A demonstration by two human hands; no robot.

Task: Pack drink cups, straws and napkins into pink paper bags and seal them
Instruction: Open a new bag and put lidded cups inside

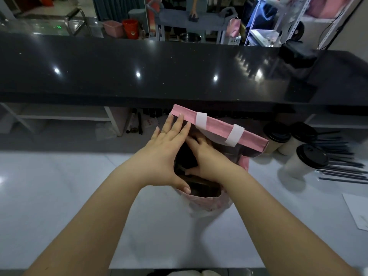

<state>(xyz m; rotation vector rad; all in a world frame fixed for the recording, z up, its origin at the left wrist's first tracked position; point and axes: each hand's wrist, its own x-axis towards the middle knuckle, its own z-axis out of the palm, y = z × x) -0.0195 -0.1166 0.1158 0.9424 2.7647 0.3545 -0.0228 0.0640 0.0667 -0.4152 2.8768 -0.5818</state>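
- Bag [217,126]: one pink bag, upright on the white counter [59,186] at centre, mouth open and dark inside. I cannot make out what it holds.
- Left hand [165,152]: fingers straight, tips pressed on the far folded rim at 12 o'clock, thumb on the near rim at 6 o'clock, spanning the mouth.
- Right hand [209,158]: reached down into the mouth just beside the left hand, its fingers partly hidden. I cannot tell whether it holds anything.
- Rim: its long axis runs from 10 o'clock to 4 o'clock. Two white strips [201,120] cross it, both at 1 to 2 o'clock from the hands.
- Cups [306,162]: three, white with black lids, at 3 o'clock from the bag; two stand close behind its right corner, one nearer and apart. The right hand is the nearer one.
- Straws [336,156]: a loose dark pile beyond the cups at 3 o'clock, too many to count.
- Sheet [358,212]: one pale sheet at 4 o'clock, cut off by the edge; perhaps a napkin.
- Judgement: the bag is not yet sealed, and any next cup is a reach to 3 o'clock for the right hand.
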